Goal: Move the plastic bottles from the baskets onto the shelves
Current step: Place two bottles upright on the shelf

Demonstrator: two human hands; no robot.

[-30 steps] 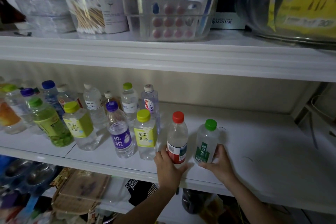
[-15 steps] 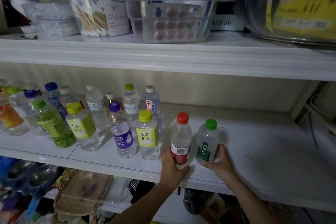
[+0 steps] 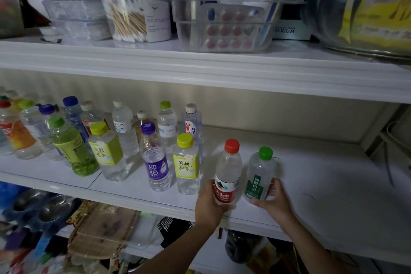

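Placement is the step in hand: two plastic bottles stand at the lower middle of the frame, near the front edge of the middle shelf [image 3: 322, 184], each with one of the hands round its lower part. The left hand [image 3: 209, 204] curls round the red label of the red-capped bottle [image 3: 228, 176]. The right hand [image 3: 274, 201] cups the foot of the green-capped bottle [image 3: 259, 176] from the right side. Both bottles look upright and just beside each other, with a narrow gap between them. Whether their bases sit fully on the shelf I cannot tell, since the fingers hide them. To finish well, I judge that each base should be felt flat on the board before the fingers loosen — the bottles look nearly empty and light, so a brushing finger could tip one. The yellow-capped bottle [image 3: 186, 167] stands just left of the left hand, so that hand should draw straight back toward the lower edge of the frame, not sideways. Nudging both bottles a little deeper first would keep them off the lip. The baskets are not in view.
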